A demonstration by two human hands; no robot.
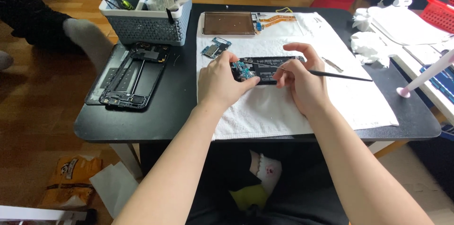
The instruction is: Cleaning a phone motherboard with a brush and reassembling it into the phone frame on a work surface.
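An opened black phone body [269, 66] with a blue circuit board at its left end lies on a white towel [293, 106]. My left hand [221, 83] grips the phone's left end, thumb on its near edge. My right hand [300, 76] rests over the phone's right part and holds a thin black probe tool [340, 76], whose tip reaches left toward the circuit board.
A small blue board [215, 47], a brown panel [229, 23] and orange flex cables [279, 19] lie at the towel's far edge. Two black phone frames [132, 76] sit at left, a grey tool basket [146, 9] behind them. Tweezers [333, 64], crumpled tissues [371, 45], a lamp base [406, 21] at right.
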